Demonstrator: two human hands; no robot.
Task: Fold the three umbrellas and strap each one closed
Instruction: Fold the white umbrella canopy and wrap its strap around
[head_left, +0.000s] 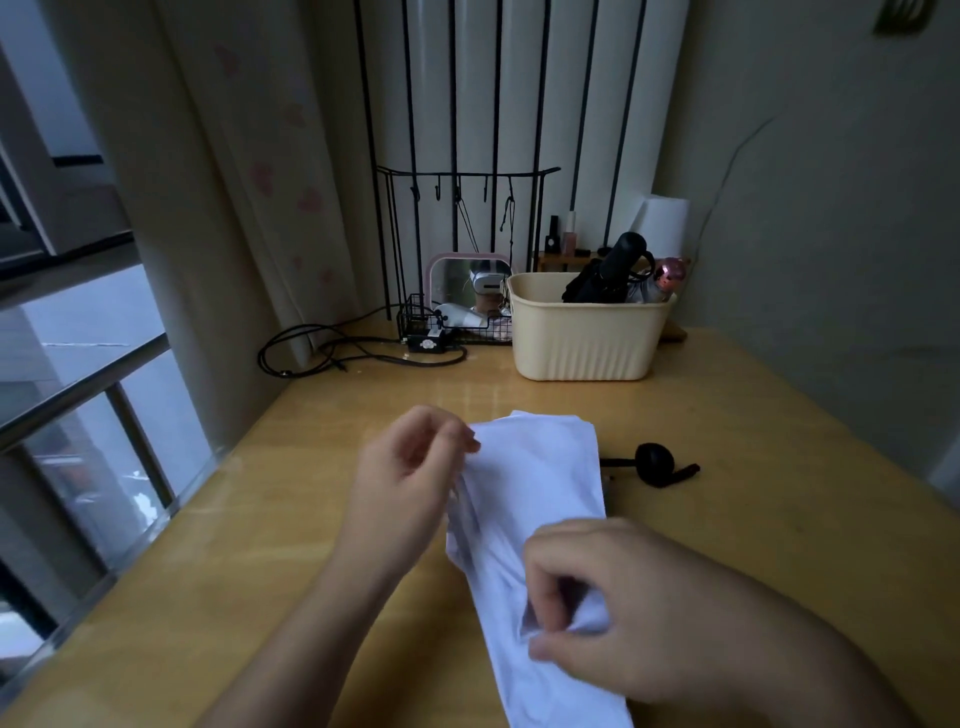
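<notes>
A white umbrella (535, 483) lies lengthwise on the wooden table (260, 545), its canopy loosely gathered. Its black handle (655, 461) with a wrist loop sticks out to the right of the canopy. My left hand (410, 478) pinches the canopy's upper left edge. My right hand (613, 603) grips the fabric lower down, near me. A black umbrella (605, 275) and a grey umbrella with a pink handle (662, 278) stand in the cream basket (582, 343) at the back; I cannot tell whether they are strapped.
A pink-framed mirror (465, 283), a black wire tray (447, 327) and looped black cables (332, 348) sit at the back left. A black hook rack (462, 176) stands behind them. A window with a rail (78, 384) runs along the table's left edge.
</notes>
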